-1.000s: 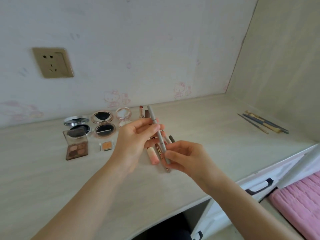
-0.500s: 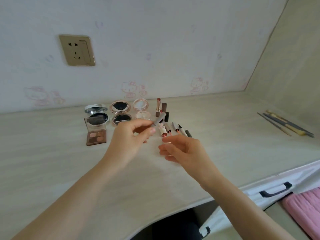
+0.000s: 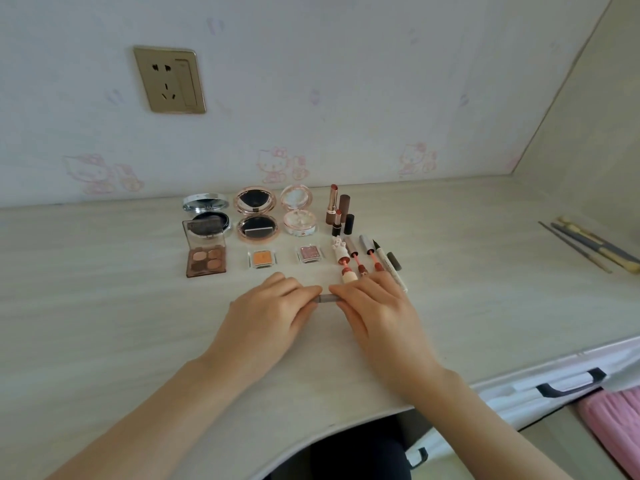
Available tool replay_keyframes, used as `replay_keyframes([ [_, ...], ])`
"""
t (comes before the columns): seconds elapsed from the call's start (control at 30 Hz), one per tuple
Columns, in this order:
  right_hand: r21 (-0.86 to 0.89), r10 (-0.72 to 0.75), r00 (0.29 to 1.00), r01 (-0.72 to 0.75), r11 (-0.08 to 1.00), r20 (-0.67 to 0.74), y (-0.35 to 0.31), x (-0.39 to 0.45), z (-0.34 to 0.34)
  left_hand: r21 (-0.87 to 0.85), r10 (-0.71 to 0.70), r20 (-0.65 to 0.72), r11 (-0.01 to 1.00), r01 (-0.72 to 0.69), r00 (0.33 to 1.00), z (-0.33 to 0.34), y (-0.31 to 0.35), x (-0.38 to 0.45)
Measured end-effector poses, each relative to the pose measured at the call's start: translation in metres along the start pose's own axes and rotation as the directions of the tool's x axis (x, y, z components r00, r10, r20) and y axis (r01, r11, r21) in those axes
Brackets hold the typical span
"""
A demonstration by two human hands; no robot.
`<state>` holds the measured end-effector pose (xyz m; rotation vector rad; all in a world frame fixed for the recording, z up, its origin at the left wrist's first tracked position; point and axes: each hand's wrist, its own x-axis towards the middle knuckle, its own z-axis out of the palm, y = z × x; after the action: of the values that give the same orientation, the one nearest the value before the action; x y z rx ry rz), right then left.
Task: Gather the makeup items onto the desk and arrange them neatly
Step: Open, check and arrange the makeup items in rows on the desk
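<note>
A grey makeup pencil (image 3: 327, 298) lies crosswise on the pale desk (image 3: 104, 323). My left hand (image 3: 268, 317) pinches its left end and my right hand (image 3: 377, 311) pinches its right end; most of the pencil is hidden under my fingers. Behind my hands stand rows of makeup: an open silver compact (image 3: 207, 213), a rose-gold compact (image 3: 256, 214), a pink compact (image 3: 298, 213), a brown eyeshadow palette (image 3: 206, 259), an orange pan (image 3: 262, 258), a pink pan (image 3: 309, 253), lipsticks (image 3: 337, 211) and several lip glosses and liners (image 3: 367, 258).
Makeup brushes (image 3: 588, 245) lie at the far right of the desk by the side wall. A wall socket (image 3: 169, 79) sits above the desk. A drawer handle (image 3: 571, 382) and a pink cloth (image 3: 613, 420) are below the desk edge at right.
The pencil went from upright between both hands to my left hand alone, and now lies flat on the desk held at both ends. My view has shifted left and closer to the makeup rows.
</note>
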<state>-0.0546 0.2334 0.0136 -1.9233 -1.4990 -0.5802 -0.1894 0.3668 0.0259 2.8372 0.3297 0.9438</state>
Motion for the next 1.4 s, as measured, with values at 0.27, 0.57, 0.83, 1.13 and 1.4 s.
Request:
replay_keyframes([
  [0.27, -0.091, -0.14, 0.987, 0.133, 0.987, -0.076, -0.005, -0.003, -0.004, 0.198, 0.034, 0.051, 0.979, -0.043, 0.998, -0.007, 0.006, -0.001],
  [0.57, -0.112, -0.151, 0.982, 0.138, 0.984, -0.117, -0.004, -0.006, -0.005, 0.214, -0.012, 0.164, 0.977, -0.024, 0.986, -0.013, 0.002, 0.001],
  [0.83, -0.027, -0.059, 0.987, 0.056, 0.998, -0.151, -0.001, -0.006, -0.005, 0.112, -0.026, 0.112, 0.994, 0.014, 0.993, -0.01, 0.002, -0.002],
  [1.13, 0.038, 0.152, 0.976, -0.147, 0.988, -0.157, 0.004, -0.008, -0.008, 0.043, -0.042, 0.073, 0.998, 0.039, 0.996, -0.009, -0.007, -0.004],
  [1.4, 0.204, 0.307, 0.945, -0.282, 0.938, -0.108, -0.008, -0.004, -0.017, -0.257, -0.265, 0.025, 0.93, 0.262, 0.964, -0.018, 0.008, -0.002],
])
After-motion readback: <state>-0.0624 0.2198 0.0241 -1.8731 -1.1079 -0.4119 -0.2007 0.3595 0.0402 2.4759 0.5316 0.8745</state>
